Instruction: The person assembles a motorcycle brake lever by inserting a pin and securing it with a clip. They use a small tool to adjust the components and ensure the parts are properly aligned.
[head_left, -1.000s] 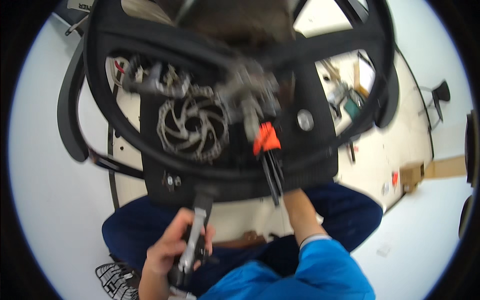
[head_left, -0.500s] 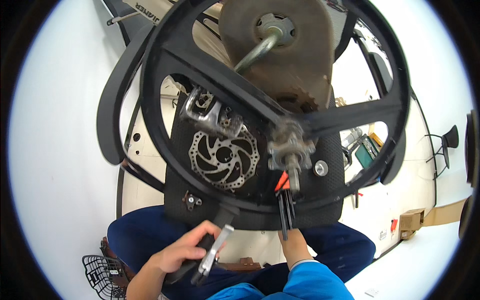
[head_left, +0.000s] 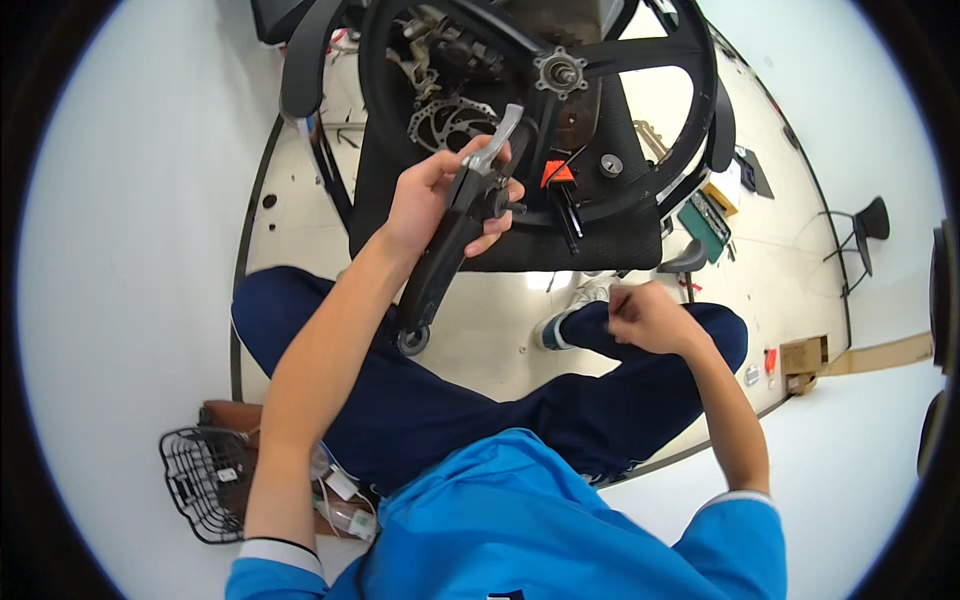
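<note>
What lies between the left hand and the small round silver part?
The head view shows an orange-ended tool between the left hand and the silver part.

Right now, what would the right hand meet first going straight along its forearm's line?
The right hand would likely meet the front edge of the black chair seat; depth is unclear, so it might pass above.

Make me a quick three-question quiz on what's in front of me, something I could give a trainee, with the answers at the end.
1. What does the left hand grip?
2. True or false: the round silver part lies to the right of the hex keys.
3. What colour is the hex keys' holder? A) green B) orange C) white

Key:
1. A brake lever.
2. True.
3. B.
</note>
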